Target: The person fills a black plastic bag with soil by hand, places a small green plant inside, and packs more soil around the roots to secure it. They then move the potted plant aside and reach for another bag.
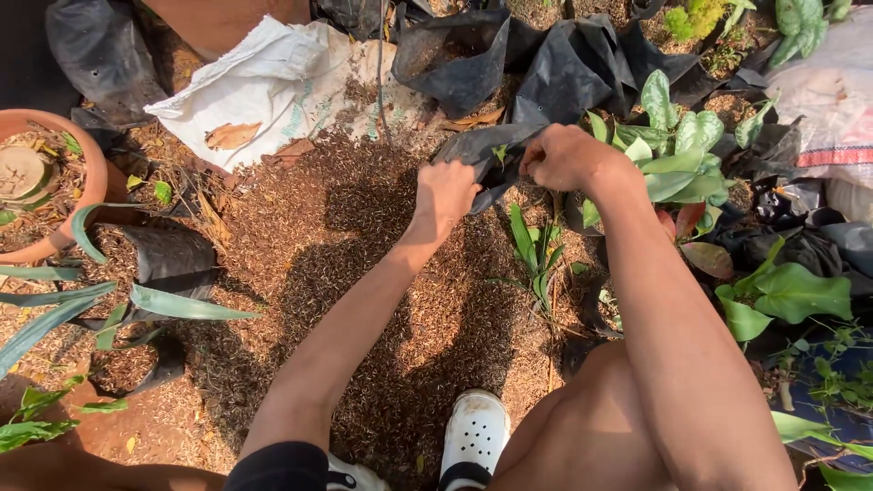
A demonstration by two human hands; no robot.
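Both hands are gripping the black grow bag [486,155]: left hand [446,193] & right hand [562,156] closed on its rim, just above the small green seedling [536,250].

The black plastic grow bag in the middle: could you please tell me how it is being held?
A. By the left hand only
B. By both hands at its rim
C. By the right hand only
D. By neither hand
B: the left hand and right hand both grip the rim of the black grow bag, one on each side.
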